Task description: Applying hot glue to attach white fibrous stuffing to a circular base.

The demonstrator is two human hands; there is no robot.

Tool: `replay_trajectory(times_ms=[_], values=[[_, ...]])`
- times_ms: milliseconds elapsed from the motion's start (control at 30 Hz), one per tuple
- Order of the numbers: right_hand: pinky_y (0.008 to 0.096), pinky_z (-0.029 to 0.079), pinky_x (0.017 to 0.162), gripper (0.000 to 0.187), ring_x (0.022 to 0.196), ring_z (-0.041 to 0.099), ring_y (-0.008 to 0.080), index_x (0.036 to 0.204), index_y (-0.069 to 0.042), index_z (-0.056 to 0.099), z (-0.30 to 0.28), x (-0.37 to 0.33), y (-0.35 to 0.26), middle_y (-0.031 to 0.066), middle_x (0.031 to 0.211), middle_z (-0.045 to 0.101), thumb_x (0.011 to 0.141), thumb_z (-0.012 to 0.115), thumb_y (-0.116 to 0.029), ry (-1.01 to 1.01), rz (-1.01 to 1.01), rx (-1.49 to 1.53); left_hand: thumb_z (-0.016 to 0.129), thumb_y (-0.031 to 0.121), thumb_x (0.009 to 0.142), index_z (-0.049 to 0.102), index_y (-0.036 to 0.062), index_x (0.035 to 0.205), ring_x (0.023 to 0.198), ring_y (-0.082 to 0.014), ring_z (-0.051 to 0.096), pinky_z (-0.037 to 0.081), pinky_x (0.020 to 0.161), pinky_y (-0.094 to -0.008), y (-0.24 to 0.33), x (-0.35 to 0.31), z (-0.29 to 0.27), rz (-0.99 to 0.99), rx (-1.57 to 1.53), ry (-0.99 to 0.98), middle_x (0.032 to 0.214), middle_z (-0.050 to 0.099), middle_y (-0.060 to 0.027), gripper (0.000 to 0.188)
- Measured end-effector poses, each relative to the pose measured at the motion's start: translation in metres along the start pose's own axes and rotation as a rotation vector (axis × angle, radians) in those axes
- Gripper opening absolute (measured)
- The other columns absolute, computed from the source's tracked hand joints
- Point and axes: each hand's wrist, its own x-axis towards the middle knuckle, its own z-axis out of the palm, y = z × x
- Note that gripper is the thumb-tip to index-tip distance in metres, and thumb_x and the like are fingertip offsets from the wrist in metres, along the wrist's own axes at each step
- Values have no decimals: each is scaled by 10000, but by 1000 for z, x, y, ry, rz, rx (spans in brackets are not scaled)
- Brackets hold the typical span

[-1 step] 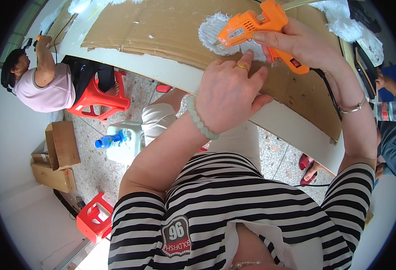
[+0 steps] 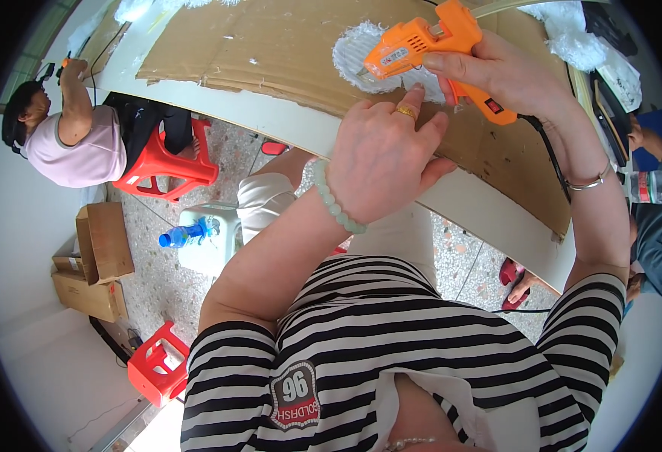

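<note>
My right hand (image 2: 489,71) is wrapped round an orange hot glue gun (image 2: 414,47), whose black cord runs down past my wrist. The gun's nozzle points left and down over a white oval pad (image 2: 348,59) with a fluffy rim and a ribbed middle. This pad lies on brown cardboard, and the gun hides part of it. My left hand (image 2: 387,151) is at the near edge of the pad, back of the hand up. Its fingers are stretched and apart, with fingertips close to the pad; whether they press on it I cannot tell.
Brown cardboard (image 2: 271,53) covers the white table (image 2: 233,104). White fluffy material (image 2: 576,49) lies at the far right. A person (image 2: 82,143) sits at left on a red stool (image 2: 169,166); another person (image 2: 651,256) is at right. A blue-capped bottle (image 2: 188,233) lies on a pale stool.
</note>
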Motion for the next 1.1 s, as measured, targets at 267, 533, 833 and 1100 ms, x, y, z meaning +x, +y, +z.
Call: replay_trajectory(times_ms=[267,533,833,1100], values=[[225,390,584,349,678,485,62,958,-50,577,3,6,7,-23,740,534,916,580,-396,0,81,-52,757,350,647,664,71,982,740,-256,641,484,691,-361,0,1,0,-7,1,-14,1089,620,-251,445],[232,367,514,462,578,452,74,812,-41,595,11,16,22,-13,654,512,867,590,-499,122,17,-86,752,340,655,665,64,991,752,-266,638,487,706,-363,2,1,0,4,13,-7,1089,618,-250,443],[243,374,520,452,581,449,79,804,-33,591,15,17,20,-12,646,505,876,580,-479,164,-23,-47,751,335,659,659,92,1012,709,-265,635,498,697,-364,2,0,2,19,15,22,1076,634,-225,439],[245,379,553,357,620,457,75,864,-47,563,13,6,12,-21,670,495,906,578,-402,82,-38,-3,743,334,667,674,67,1000,739,-260,631,476,684,-364,-2,-2,4,-5,-6,7,1084,621,-249,433]])
